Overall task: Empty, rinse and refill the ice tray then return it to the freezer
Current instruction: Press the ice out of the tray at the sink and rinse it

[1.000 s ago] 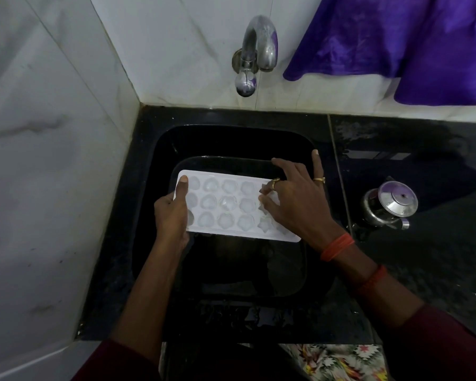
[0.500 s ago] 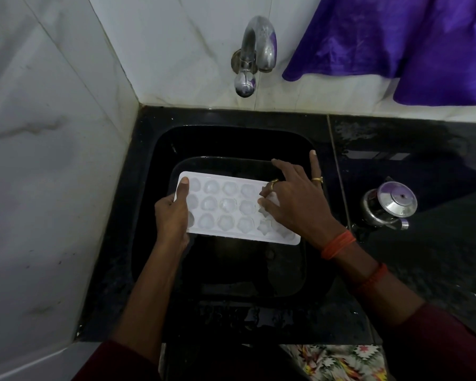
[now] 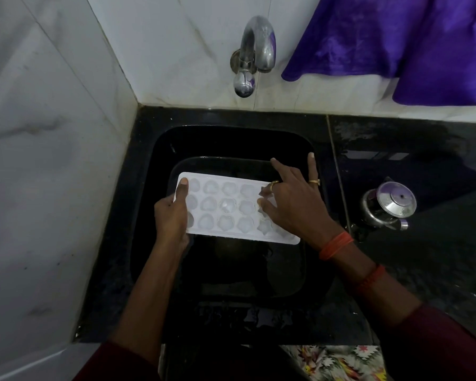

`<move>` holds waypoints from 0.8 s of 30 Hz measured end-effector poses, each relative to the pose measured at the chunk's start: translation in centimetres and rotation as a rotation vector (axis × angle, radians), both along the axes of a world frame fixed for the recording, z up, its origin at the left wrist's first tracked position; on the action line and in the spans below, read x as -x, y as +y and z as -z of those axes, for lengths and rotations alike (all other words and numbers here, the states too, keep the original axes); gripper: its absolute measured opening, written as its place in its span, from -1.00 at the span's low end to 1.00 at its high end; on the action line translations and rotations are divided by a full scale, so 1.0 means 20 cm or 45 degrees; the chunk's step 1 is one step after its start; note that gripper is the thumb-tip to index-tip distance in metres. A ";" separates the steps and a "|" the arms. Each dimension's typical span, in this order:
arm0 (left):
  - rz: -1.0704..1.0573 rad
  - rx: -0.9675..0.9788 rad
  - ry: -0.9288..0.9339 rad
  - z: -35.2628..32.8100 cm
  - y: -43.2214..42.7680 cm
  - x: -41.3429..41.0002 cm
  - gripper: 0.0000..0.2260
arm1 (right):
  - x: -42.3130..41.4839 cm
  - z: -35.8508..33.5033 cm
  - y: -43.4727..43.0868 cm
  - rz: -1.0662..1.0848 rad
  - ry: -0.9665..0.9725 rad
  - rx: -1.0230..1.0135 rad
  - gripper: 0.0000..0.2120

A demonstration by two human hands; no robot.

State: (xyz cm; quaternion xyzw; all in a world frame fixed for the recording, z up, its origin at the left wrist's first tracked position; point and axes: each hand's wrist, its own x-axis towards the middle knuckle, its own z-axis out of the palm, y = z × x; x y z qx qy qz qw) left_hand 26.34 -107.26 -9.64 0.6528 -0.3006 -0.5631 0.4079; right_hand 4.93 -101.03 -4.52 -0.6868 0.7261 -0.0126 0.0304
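While the ice tray [image 3: 231, 210] hangs level over the black sink [image 3: 146, 193], the left grip [image 3: 172, 218] has its near end, thumb laid flat on the top rim and the other fingers out of sight beneath. The right grip [image 3: 291, 204] lies on top of the far end. Its first and little fingers point straight out past the tray's edge, while the thumb and middle fingers bend down onto the cells there. Whether they pinch a cube or only press cannot be told.

The cells between the two grips look full of pale ice, so emptying seems barely begun. The tap [image 3: 254, 55] sits on the wall beyond both grips, with no water visible from it.

The main risk, as I judge it, is the one-sided hold. Only the left grip carries the tray from under, so a hard push from the right grip could tip the far end down and drop it into the sink. A wet or frosted rim could also slide out from under the left thumb. Cubes prised loose may skitter onto the desk [image 3: 423, 166] outside the right grip, toward the steel pot [image 3: 390, 206].
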 end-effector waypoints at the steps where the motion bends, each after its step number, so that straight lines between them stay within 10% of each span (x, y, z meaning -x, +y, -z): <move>1: -0.006 0.004 0.002 0.00 0.00 0.00 -0.67 | 0.00 0.00 0.00 0.008 -0.021 -0.010 -0.70; 24: -0.015 0.005 -0.017 0.01 -0.01 -0.02 -0.67 | 0.03 -0.05 0.00 -0.055 0.138 -0.013 -0.64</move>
